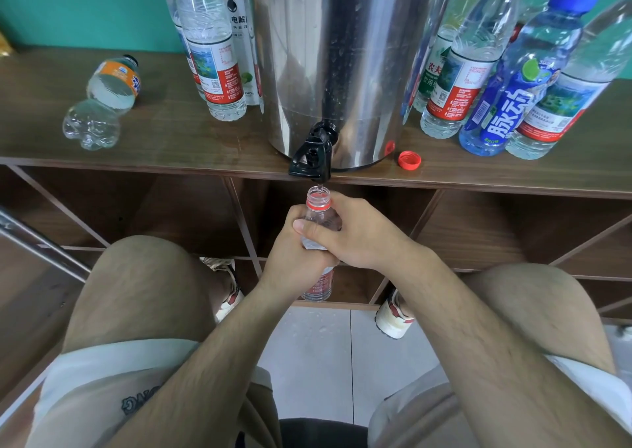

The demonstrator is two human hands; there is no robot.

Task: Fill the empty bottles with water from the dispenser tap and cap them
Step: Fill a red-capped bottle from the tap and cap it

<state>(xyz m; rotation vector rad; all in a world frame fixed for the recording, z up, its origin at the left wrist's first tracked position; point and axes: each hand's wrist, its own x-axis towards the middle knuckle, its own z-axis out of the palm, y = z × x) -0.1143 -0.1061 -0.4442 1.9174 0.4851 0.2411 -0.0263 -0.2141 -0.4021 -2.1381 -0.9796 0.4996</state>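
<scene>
Item: clear plastic bottle (pixel 321 215), red neck ring, red-and-white label, uncapped, held upright below the counter (pixel 171 139) edge. Its long axis is vertical and its open mouth sits directly under the black tap (pixel 310 156) of the steel dispenser (pixel 328 54), close beneath the spout but not touching; a thin thread of water appears to fall into it. Fill level cannot be told, since the hands cover the body. Left hand (pixel 290 247): fingers wrapped round the bottle's middle. Right hand (pixel 357 232): fingers curled round the shoulder, thumb laid across the front, nearer the mouth. Red cap (pixel 409 159): loose on the counter, just right of the dispenser base, on the right hand's side; judged the closure for this bottle. Also on the counter: standing bottles left (pixel 213 54), among them capped ones right (pixel 519 81), and one orange-labelled bottle (pixel 107 95) lying down.
</scene>
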